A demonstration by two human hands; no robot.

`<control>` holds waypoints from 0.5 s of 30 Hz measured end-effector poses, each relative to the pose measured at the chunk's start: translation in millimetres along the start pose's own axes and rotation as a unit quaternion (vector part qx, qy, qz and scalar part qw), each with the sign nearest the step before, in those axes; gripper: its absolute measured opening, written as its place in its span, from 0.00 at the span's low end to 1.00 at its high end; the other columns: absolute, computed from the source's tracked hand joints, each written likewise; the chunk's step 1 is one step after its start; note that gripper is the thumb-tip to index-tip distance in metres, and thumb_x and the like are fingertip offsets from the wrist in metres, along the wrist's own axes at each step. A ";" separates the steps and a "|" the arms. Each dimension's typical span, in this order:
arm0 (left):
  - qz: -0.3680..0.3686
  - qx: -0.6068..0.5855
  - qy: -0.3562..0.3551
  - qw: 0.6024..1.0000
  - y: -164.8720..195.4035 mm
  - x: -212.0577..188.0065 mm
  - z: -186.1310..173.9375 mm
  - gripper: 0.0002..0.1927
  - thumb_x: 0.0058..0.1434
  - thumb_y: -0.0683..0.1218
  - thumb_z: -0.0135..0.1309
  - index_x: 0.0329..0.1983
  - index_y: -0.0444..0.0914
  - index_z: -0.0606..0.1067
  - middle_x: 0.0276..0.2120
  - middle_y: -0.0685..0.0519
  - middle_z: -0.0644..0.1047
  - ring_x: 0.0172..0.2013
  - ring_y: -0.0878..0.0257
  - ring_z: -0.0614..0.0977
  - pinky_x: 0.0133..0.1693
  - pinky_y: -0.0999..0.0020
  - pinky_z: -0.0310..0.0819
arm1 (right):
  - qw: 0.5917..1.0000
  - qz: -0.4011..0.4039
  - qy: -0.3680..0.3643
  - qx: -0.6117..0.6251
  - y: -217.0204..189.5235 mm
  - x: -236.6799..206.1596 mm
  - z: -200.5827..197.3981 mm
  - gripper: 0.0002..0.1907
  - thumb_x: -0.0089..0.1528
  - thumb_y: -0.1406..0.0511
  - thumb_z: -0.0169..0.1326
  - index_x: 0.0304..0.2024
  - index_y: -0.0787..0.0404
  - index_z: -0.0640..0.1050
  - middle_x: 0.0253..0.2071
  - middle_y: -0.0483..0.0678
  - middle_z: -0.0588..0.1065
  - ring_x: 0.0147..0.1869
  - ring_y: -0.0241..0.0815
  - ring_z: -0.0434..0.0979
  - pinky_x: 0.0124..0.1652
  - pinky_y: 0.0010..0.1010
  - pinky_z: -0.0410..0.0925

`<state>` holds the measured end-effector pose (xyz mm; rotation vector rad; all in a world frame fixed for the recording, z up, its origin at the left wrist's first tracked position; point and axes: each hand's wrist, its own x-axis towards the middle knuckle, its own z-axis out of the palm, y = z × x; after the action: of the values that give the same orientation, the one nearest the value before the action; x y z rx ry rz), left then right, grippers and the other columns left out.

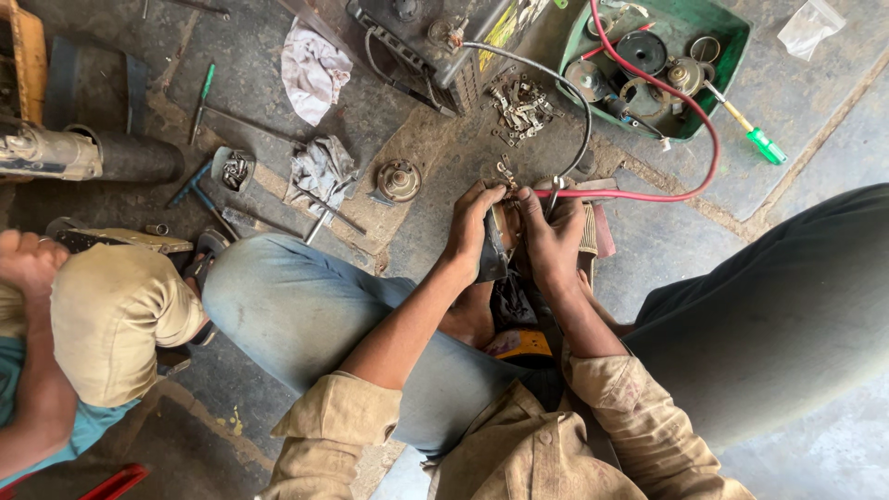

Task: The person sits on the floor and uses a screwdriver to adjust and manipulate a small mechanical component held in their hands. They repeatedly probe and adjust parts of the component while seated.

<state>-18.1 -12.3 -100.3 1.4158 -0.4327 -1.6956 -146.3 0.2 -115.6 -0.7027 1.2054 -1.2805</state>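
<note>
Both hands, the left hand (474,231) and right hand (553,243), sit close together with no gap between them. At twelve o'clock, the red cable (696,120) and black cable (565,88) cross the approach, with loose metal clips (523,104) beyond. At ten o'clock, a round metal part (399,180) and rag (319,171) obstruct. Bare floor (667,241) at three o'clock offers passage. Knees close off four and eight o'clock.
</note>
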 end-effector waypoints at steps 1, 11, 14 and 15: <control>0.005 0.009 0.000 1.000 0.2 -0.2 0.5 0.09 0.68 0.48 0.49 0.43 0.39 0.77 0.36 0.55 0.78 0.37 0.66 0.80 0.42 0.69 0.76 | 1.000 -0.009 -0.005 0.006 -0.8 -0.1 -0.4 0.07 0.68 0.69 0.60 0.39 0.63 0.74 0.28 0.42 0.75 0.27 0.28 0.71 0.26 0.20 0.63; 0.029 0.014 -0.003 0.999 2.1 -1.7 0.3 0.11 0.66 0.48 0.51 0.42 0.38 0.78 0.35 0.55 0.79 0.36 0.65 0.80 0.40 0.70 0.75 | 0.999 -0.015 -0.012 0.025 -2.0 0.2 1.5 0.06 0.69 0.70 0.59 0.40 0.63 0.73 0.29 0.41 0.74 0.28 0.27 0.70 0.28 0.20 0.63; 0.024 -0.002 -0.007 1.000 1.2 -1.1 0.2 0.10 0.66 0.48 0.51 0.42 0.38 0.78 0.36 0.55 0.79 0.37 0.66 0.80 0.42 0.71 0.75 | 1.000 -0.004 -0.001 0.024 0.4 0.8 -0.3 0.06 0.69 0.70 0.59 0.40 0.63 0.73 0.30 0.41 0.75 0.29 0.27 0.70 0.28 0.20 0.63; 0.022 0.000 -0.002 1.000 0.4 -1.8 -0.3 0.10 0.66 0.48 0.51 0.43 0.38 0.78 0.36 0.55 0.79 0.37 0.66 0.79 0.41 0.70 0.74 | 1.000 0.002 0.006 0.021 1.6 0.2 -0.2 0.06 0.69 0.70 0.59 0.40 0.63 0.73 0.31 0.41 0.76 0.29 0.26 0.71 0.28 0.20 0.64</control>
<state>-17.7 -11.1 -99.1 1.3941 -0.4628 -1.6630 -145.9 0.5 -117.2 -0.6625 1.1849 -1.3050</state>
